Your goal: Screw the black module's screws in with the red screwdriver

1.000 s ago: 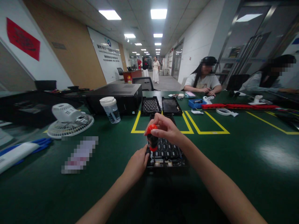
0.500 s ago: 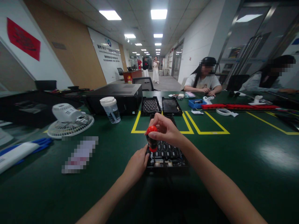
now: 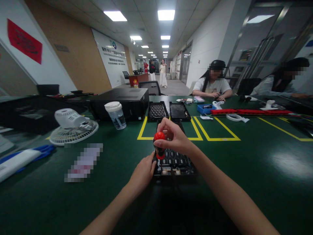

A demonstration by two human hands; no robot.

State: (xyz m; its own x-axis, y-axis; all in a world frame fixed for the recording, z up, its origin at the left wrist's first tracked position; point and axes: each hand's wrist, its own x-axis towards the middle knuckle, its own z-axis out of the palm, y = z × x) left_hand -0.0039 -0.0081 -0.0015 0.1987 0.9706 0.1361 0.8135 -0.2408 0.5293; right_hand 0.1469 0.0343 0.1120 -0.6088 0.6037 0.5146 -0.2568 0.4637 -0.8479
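Note:
My right hand [image 3: 174,137] is closed round a screwdriver [image 3: 159,146] with a red cap and black grip, held upright over a black tray [image 3: 174,163] of small dark parts. The tool's tip points down into the tray's near left corner. My left hand [image 3: 143,172] presses against the tray's left edge, fingers curled on it. The tray lies on the green table [image 3: 244,169] right in front of me.
Two more black trays [image 3: 168,111] sit beyond, near yellow floor-tape lines. A clear cup [image 3: 116,115], a white fan [image 3: 72,125] and a black box [image 3: 122,101] stand to the left. Two people sit across the table at right, with a blue bin [image 3: 205,108] and red strips [image 3: 249,111].
My right hand's fingers have shifted slightly round the screwdriver's red cap, baring more of it. The left hand and the tray have stayed put.

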